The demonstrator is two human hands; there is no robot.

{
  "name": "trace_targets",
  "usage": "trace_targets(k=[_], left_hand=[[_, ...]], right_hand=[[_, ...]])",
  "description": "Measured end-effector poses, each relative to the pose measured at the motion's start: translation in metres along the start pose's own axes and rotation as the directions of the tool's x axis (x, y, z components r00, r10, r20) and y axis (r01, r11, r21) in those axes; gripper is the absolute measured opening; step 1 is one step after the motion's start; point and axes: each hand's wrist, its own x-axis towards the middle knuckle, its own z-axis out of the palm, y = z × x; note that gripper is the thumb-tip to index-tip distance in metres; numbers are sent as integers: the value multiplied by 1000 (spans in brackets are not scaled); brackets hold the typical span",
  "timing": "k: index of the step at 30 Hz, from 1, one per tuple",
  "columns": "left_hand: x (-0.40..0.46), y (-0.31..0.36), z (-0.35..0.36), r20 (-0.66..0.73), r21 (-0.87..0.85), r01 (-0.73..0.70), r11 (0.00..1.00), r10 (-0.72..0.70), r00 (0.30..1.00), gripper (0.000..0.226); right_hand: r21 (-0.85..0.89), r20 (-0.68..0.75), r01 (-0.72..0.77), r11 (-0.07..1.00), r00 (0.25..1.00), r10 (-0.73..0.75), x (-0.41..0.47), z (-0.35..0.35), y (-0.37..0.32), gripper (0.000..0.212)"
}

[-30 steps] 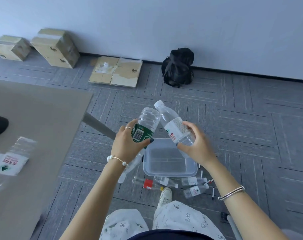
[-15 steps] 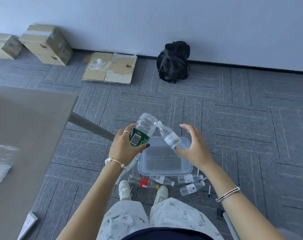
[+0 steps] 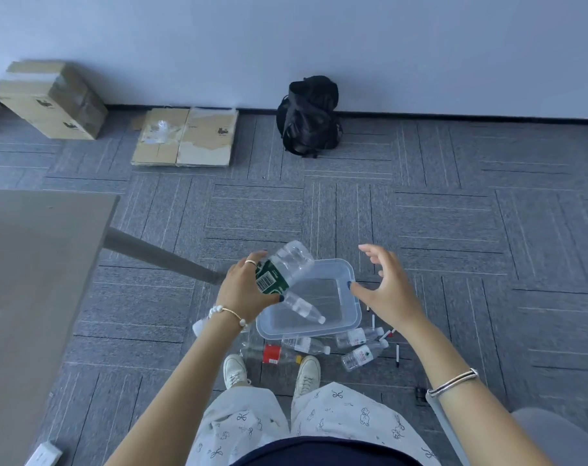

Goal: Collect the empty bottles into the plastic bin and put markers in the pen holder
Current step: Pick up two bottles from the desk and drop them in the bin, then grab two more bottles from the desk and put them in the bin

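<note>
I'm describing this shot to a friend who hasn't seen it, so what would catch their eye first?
Probably the two hands over the clear plastic bin on the grey carpet: the left hand grips a green-labelled bottle, while the right hand hangs open and empty. One bottle already lies inside the bin. Next, the scatter of bottles and markers on the floor by the person's white shoes, and the black backpack against the far wall.

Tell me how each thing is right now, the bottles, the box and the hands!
Plastic bin: open, on the floor.
Green-label bottle: gripped, tilted over the bin.
Clear bottle: inside the bin, on its side.
Red-label bottle: lying on the floor.
Markers: scattered on the floor.
Left hand: closed around the green-label bottle.
Right hand: open, empty.
</note>
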Motion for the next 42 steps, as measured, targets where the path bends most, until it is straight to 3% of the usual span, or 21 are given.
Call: trace_targets(k=[3,6,13,25,33,42], left_hand=[[5,15,17,87,94,-79,992,71,994,79],[11,31,31,152,192,-152,970,123,981,89],[5,40,26,42,231,-220,948,216,976,66],[-53,-29,-35,-224,149,41,988,-7,975,64],[-136,-121,-86,-443,62,282,958,-227,867,64],[-269,-233,-119,-535,-84,486,870,-451,715,65]], right_hand=[[6,-26,-17,1000,1000,17,-8,-9,4,58],[4,-66,-22,1000,998,22,-16,-20,7,57],[-178,-71,0,984,997,-12,-23,-31,5,57],[-282,163,252,926,963,-213,-6,25,-62,58],[-293,367,497,817,847,-384,-18,98,-135,55],[-200,563,698,688,656,-502,-93,231,-230,54]])
